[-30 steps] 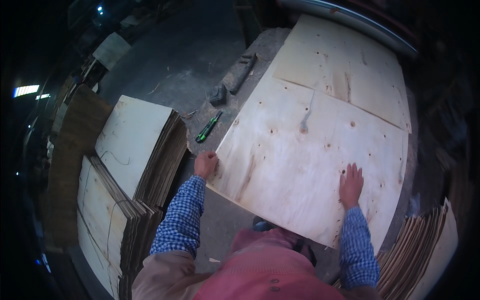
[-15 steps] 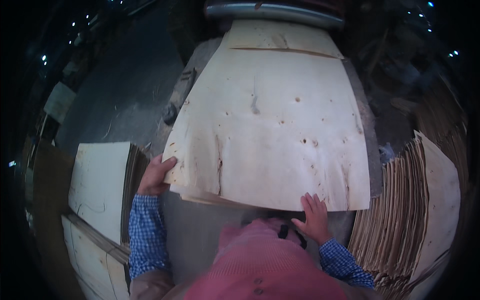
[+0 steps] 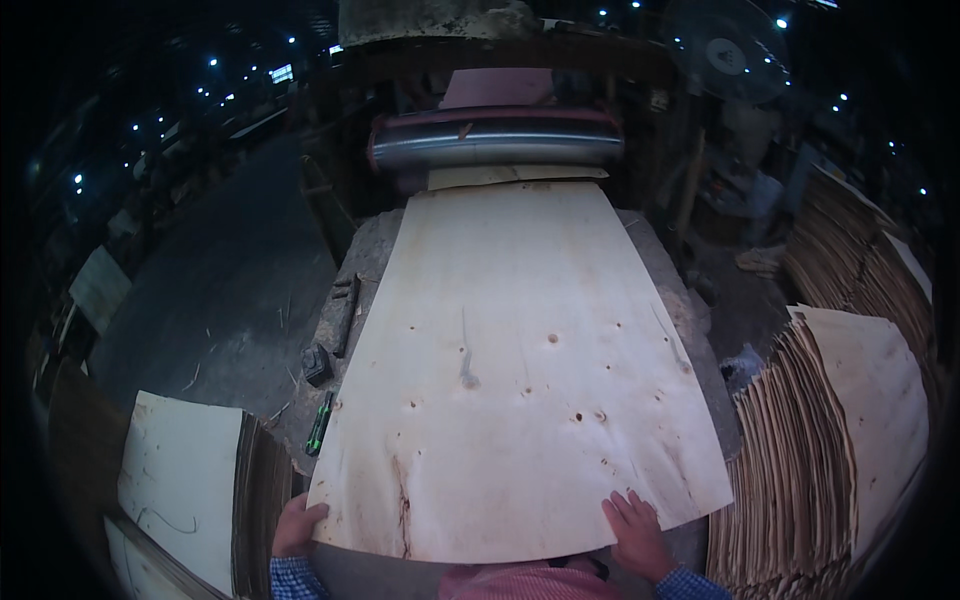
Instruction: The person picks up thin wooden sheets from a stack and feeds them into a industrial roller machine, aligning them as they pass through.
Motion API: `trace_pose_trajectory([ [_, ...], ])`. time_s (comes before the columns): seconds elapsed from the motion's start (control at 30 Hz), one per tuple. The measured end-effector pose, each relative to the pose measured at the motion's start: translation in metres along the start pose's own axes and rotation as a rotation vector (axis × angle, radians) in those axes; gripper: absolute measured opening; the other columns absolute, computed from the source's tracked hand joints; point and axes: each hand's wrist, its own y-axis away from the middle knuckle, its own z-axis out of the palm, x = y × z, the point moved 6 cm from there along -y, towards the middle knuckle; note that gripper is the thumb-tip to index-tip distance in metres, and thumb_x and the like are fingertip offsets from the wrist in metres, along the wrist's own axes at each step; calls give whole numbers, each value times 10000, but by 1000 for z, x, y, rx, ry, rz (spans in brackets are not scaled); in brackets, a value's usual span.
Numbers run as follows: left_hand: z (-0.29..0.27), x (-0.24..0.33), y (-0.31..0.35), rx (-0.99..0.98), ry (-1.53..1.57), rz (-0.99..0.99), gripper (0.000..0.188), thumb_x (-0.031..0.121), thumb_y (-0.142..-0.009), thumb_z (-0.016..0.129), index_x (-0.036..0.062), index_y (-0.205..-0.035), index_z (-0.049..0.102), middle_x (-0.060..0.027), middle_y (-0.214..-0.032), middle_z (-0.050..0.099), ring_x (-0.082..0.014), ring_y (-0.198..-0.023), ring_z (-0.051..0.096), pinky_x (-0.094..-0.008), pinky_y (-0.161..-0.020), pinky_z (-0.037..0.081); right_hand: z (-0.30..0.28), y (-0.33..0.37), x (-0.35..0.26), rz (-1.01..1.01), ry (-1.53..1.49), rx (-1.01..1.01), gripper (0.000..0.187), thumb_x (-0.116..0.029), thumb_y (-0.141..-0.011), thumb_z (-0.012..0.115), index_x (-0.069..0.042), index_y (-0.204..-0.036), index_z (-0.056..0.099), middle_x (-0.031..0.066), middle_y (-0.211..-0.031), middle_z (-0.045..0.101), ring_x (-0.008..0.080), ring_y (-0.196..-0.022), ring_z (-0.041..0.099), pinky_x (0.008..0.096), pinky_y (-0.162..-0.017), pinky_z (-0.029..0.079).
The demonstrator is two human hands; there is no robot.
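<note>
A large pale wood veneer sheet [image 3: 520, 400], marked with knots and a dark split near its front left, stretches away from me over a worktable [image 3: 365, 270]. My left hand [image 3: 296, 527] is closed on its near left corner, thumb on top and the other fingers mostly hidden. Toward the right of the near edge, my right hand [image 3: 638, 535] rests open, fingertips flat on the veneer. Beyond the sheet's far edge, a strip of another veneer sheet [image 3: 515, 178] lies in front of a shiny metal roller [image 3: 497, 145].
Stacks of veneer stand on edge at my left [image 3: 180, 480] and right [image 3: 790, 460]. A green-and-black tool [image 3: 320, 424], a dark block [image 3: 317, 365] and a bar-shaped piece [image 3: 344, 315] lie along the table's left side. A fan [image 3: 725, 55] stands at the far right.
The view has tilted up, bringing more of the roller machine into sight. Less of the farther sheet shows before the roller. Both hands remain at the near edge.
</note>
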Motion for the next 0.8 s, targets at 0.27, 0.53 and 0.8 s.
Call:
trace_pose_trajectory([
  [0.27,-9,-10,-70,196,402,62,370,320,-1006,522,21,-1219,576,-135,-1065,687,-229,-835,697,-351,-695,575,6,-109,59,-9,-61,111,746,-21,-680,608,-80,-1415,496,150,-1474,471,424,-1384,386,600,-1094,310],
  [0.53,-50,-104,-115,512,-556,171,218,174,-841,657,-16,-936,702,-86,-829,701,-175,-779,674,-323,-703,536,50,-268,132,-23,-64,166,711,2,-757,598,-106,-1446,460,130,-1516,427,399,-1422,340,584,-1131,266],
  [0.8,-11,-57,-78,619,-496,-22,281,206,-838,683,-29,-988,716,-95,-840,711,-178,-740,666,-342,-679,543,84,-375,173,42,62,150,654,-123,-821,650,-118,-1447,459,116,-1543,386,398,-1424,325,590,-1118,283],
])
